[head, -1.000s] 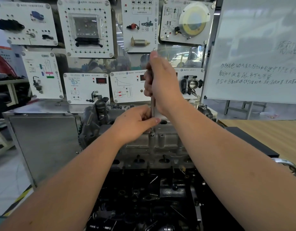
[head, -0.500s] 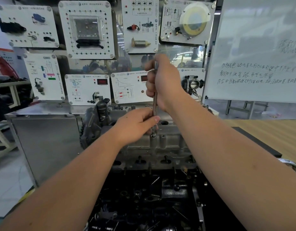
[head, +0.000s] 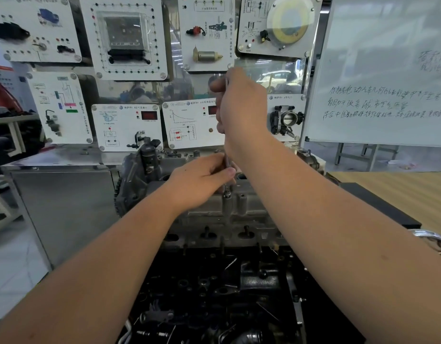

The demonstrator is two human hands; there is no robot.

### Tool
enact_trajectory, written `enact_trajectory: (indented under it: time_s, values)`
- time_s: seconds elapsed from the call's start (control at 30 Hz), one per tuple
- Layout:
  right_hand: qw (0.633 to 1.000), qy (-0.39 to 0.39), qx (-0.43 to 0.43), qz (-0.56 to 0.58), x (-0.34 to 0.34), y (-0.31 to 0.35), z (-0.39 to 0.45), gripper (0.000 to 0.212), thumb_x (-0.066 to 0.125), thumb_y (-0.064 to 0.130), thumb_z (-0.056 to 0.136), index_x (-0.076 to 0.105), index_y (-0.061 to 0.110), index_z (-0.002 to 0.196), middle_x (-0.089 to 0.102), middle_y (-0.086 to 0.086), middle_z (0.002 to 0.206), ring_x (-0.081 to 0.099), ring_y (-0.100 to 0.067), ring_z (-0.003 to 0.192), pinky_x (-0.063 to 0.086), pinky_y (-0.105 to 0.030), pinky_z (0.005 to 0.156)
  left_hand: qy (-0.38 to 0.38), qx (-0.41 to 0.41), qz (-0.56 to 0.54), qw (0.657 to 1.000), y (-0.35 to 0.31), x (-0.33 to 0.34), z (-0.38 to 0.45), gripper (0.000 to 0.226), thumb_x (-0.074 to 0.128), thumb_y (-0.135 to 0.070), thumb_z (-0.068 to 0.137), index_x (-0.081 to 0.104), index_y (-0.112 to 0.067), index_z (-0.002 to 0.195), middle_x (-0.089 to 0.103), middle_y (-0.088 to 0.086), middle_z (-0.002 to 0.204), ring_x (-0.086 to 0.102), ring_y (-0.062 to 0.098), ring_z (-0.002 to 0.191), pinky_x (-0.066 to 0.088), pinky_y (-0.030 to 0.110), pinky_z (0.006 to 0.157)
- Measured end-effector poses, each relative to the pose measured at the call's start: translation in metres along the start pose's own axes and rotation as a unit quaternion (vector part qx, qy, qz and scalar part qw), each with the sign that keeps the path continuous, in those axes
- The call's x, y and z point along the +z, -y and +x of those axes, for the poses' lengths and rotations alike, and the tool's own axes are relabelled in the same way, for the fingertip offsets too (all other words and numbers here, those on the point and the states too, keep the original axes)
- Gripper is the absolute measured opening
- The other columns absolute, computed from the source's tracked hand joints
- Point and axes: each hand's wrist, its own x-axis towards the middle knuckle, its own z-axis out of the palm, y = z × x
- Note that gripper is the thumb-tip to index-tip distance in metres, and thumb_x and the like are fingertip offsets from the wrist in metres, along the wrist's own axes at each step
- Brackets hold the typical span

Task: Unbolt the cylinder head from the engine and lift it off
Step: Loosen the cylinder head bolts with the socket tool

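Observation:
The grey cylinder head [head: 239, 214] sits on the dark engine block [head: 214, 294] in the middle of the view. A thin steel socket driver [head: 227, 163] stands upright with its tip on a bolt [head: 227, 194] on top of the head. My right hand [head: 241, 108] grips the upper part of the driver in a fist. My left hand [head: 202, 181] pinches the lower shaft just above the bolt, thumb across the front. The driver's middle is hidden by my hands.
White training panels [head: 127, 125] with mounted parts hang behind the engine. A whiteboard [head: 388, 70] stands at the right, a steel cabinet [head: 60, 207] at the left, and a wooden bench top [head: 400, 192] at the right. A shiny metal ring [head: 435, 240] lies near my right forearm.
Both hands keep their hold on the driver. My right hand has turned slightly on the handle, showing more of the steel shaft at its top. The view has shifted a little.

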Motion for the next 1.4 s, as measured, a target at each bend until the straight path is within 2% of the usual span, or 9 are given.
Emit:
enact_trajectory:
  time_s: [0.2,0.3,0.4,0.5,0.6,0.77,0.97,1.13,1.4]
  values:
    - [0.982,0.17,0.066,0.049,-0.009,0.004,0.006,0.042,0.039,0.028,0.101,0.049,0.016,0.062,0.029,0.007,0.045,0.018,-0.012,0.04,0.019,-0.02,0.044,-0.017,0.015,-0.027,0.999,0.002,0.001,-0.002,0.037,0.052,-0.066,0.083,0.063,-0.033,0.095,0.075,-0.019,0.089,0.072,0.006,0.085,0.057,0.05,0.088]
    - [0.989,0.141,0.048,0.019,-0.004,0.003,0.002,0.033,0.041,0.026,0.098,0.046,0.016,0.067,0.029,0.005,0.047,0.019,-0.014,0.042,0.018,-0.025,0.047,-0.02,0.002,-0.028,0.999,-0.001,0.002,0.0,0.054,0.048,-0.075,0.073,0.063,-0.031,0.099,0.075,-0.013,0.086,0.072,0.005,0.081,0.057,0.048,0.088]
    - [0.996,0.076,-0.005,-0.037,0.005,0.002,-0.004,0.021,0.044,0.019,0.094,0.047,0.011,0.076,0.032,-0.011,0.062,0.02,-0.025,0.059,0.021,-0.04,0.058,-0.043,-0.002,0.005,0.999,-0.002,0.003,0.002,0.03,0.056,-0.066,0.087,0.06,-0.037,0.092,0.07,-0.019,0.078,0.067,0.003,0.075,0.056,0.043,0.085]
    - [0.996,0.019,-0.057,-0.069,0.01,0.002,-0.01,0.023,0.044,0.017,0.097,0.048,0.013,0.075,0.032,-0.01,0.066,0.026,-0.022,0.064,0.026,-0.037,0.059,-0.054,-0.003,0.021,0.998,-0.002,0.006,0.002,0.032,0.056,-0.064,0.09,0.053,-0.034,0.079,0.057,-0.026,0.06,0.051,0.003,0.06,0.047,0.037,0.07]
    - [0.999,-0.009,-0.028,-0.037,0.005,0.003,-0.004,0.033,0.041,0.017,0.096,0.038,0.018,0.063,0.029,0.001,0.055,0.023,-0.017,0.052,0.02,-0.029,0.05,-0.041,0.001,0.043,0.998,-0.001,0.004,0.002,0.036,0.047,-0.066,0.095,0.058,-0.032,0.089,0.065,-0.016,0.074,0.06,0.007,0.071,0.053,0.042,0.082]
    - [0.986,0.132,0.094,0.031,-0.006,0.011,0.009,0.035,0.039,0.025,0.095,0.033,0.023,0.06,0.027,0.007,0.048,0.017,-0.014,0.041,0.019,-0.021,0.043,0.007,0.008,-0.061,0.998,0.004,0.0,0.0,0.024,0.049,-0.05,0.096,0.066,-0.033,0.098,0.075,-0.017,0.093,0.071,0.01,0.09,0.055,0.051,0.093]
    - [0.997,0.037,0.032,-0.058,0.005,0.008,-0.001,0.019,0.044,0.021,0.094,0.042,0.014,0.076,0.031,-0.007,0.062,0.025,-0.019,0.055,0.023,-0.032,0.056,-0.022,0.021,-0.033,0.999,0.006,0.004,0.006,0.021,0.056,-0.05,0.098,0.065,-0.032,0.093,0.071,-0.026,0.079,0.065,-0.009,0.07,0.057,0.039,0.081]
    - [0.997,-0.009,-0.051,-0.055,0.012,0.003,-0.008,0.034,0.04,0.015,0.098,0.038,0.015,0.064,0.027,0.012,0.045,0.024,-0.012,0.048,0.022,-0.032,0.054,-0.052,0.005,-0.011,0.999,0.0,0.006,0.002,0.039,0.05,-0.068,0.081,0.045,-0.031,0.069,0.049,-0.023,0.05,0.043,-0.001,0.046,0.034,0.032,0.062]
    - [0.984,0.148,0.094,0.028,-0.001,0.012,0.004,0.036,0.038,0.026,0.093,0.033,0.023,0.058,0.026,0.007,0.047,0.015,-0.014,0.042,0.019,-0.021,0.044,-0.016,0.016,-0.035,0.999,0.004,0.002,0.001,0.012,0.057,-0.045,0.099,0.065,-0.038,0.093,0.075,-0.02,0.089,0.071,0.006,0.091,0.054,0.047,0.094]
